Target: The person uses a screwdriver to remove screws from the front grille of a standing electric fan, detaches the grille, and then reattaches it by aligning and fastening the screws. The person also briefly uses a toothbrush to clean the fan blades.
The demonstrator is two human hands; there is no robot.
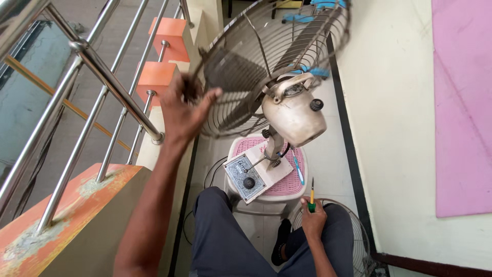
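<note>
My left hand (183, 110) grips the rim of a round wire fan guard (256, 56) that is still around the fan's head, tilted away from me. The beige motor housing (294, 110) of the table fan sits behind the guard, on a neck above a square base with a control dial (249, 178). The fan stands on a pink-topped plastic stool (292, 184). My right hand (312, 220) rests on my right knee and holds a screwdriver (311, 197) with a green and yellow handle, tip up.
A steel stair railing (92, 66) and an orange-topped low wall (66, 205) run along my left. A second wire guard (353, 236) lies on the floor by my right leg. A light blue toothbrush (299, 171) lies on the stool. A cream wall stands to the right.
</note>
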